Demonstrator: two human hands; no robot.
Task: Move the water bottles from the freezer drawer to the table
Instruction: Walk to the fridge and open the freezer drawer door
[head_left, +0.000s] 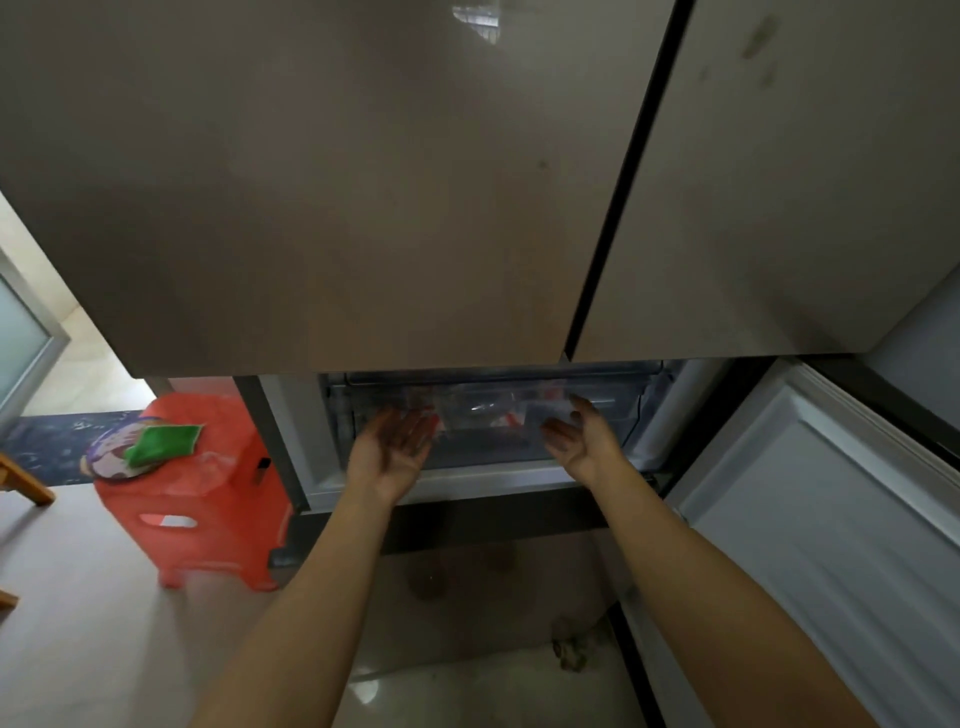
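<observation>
Step one is facing you: your left hand (392, 447) and right hand (582, 441), both released, are hovering palm-up at the clear freezer drawer (488, 453), water bottles (480, 410) lying inside, probably needing your pull.

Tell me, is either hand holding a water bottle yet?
No, the left hand and right hand are both open and empty, palms up, at the front of the freezer drawer.

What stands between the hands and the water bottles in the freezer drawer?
The drawer's clear front wall. The water bottles show dimly behind it, while the left hand and right hand are open before it. Nothing else visible blocks them.
</observation>
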